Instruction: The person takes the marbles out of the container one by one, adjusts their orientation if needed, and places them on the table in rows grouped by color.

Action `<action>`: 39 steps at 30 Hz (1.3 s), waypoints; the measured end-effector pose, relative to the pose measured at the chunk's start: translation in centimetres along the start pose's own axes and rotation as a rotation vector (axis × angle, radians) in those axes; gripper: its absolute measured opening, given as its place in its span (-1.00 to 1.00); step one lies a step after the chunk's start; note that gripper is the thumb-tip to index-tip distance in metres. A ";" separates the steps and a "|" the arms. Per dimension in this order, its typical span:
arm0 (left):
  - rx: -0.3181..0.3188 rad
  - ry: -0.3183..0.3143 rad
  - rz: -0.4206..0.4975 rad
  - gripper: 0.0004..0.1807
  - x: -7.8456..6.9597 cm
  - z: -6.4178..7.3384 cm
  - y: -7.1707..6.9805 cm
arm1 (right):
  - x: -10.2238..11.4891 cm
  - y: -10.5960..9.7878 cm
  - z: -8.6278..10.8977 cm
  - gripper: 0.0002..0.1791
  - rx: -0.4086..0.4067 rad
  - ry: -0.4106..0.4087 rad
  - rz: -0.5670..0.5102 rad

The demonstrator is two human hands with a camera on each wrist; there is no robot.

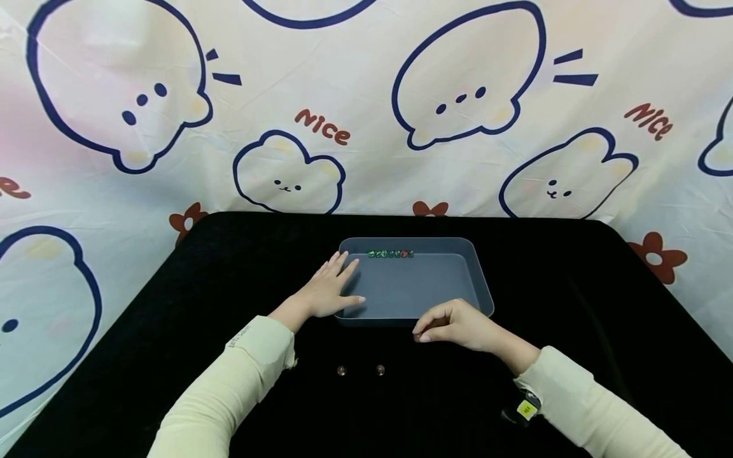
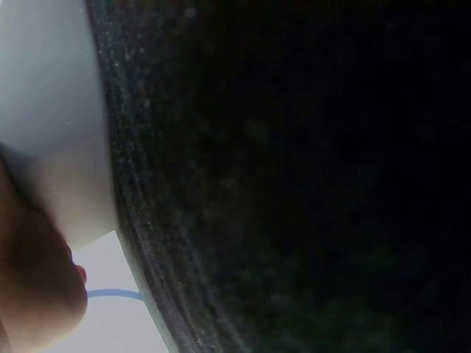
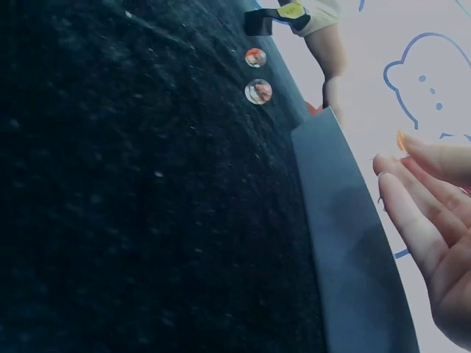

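My left hand [image 1: 324,289] lies with spread fingers over the left rim of a grey rectangular tray [image 1: 418,286]. In the left wrist view a part of that hand [image 2: 37,287] shows beside the tray's wall. My right hand [image 1: 460,326], at the tray's near right edge, pinches a small reddish glass marble [image 1: 417,338] between thumb and fingertips. An orange bit of the marble [image 3: 401,141] shows at the fingertips in the right wrist view. Inside the tray, a row of several marbles [image 1: 390,254], mostly green with a red one, lines the far wall.
Two clear marbles with reddish insides, a left one [image 1: 342,370] and a right one [image 1: 380,369], lie on the black cloth [image 1: 343,413] in front of the tray. Behind the table hangs a pale curtain [image 1: 366,172] with cartoon drawings.
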State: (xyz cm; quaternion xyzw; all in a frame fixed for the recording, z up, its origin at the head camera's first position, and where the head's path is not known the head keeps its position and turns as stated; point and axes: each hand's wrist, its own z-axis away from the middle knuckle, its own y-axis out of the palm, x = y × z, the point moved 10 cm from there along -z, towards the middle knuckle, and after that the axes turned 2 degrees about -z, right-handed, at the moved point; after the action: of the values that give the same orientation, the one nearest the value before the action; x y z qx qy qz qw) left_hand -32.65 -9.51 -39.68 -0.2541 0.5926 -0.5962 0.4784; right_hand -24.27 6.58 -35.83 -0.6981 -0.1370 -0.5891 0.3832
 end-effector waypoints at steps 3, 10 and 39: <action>-0.001 0.000 -0.002 -0.11 0.0 0.0 0.0 | -0.2 0.4 0.2 -0.80 0.017 -0.004 0.002; 0.004 -0.004 -0.001 -0.11 0.2 0.1 0.2 | -0.7 1.3 0.7 -0.81 0.065 -0.016 -0.011; 0.012 0.003 -0.010 -0.11 -0.2 0.1 -0.1 | -3.0 2.7 1.0 -0.89 0.109 -0.010 0.139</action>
State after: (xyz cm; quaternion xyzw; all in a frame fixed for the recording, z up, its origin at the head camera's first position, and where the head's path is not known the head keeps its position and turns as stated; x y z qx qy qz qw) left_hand -32.50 -9.43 -39.50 -0.2532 0.5884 -0.6025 0.4761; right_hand -22.62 6.27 -39.62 -0.6871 -0.1220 -0.5491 0.4600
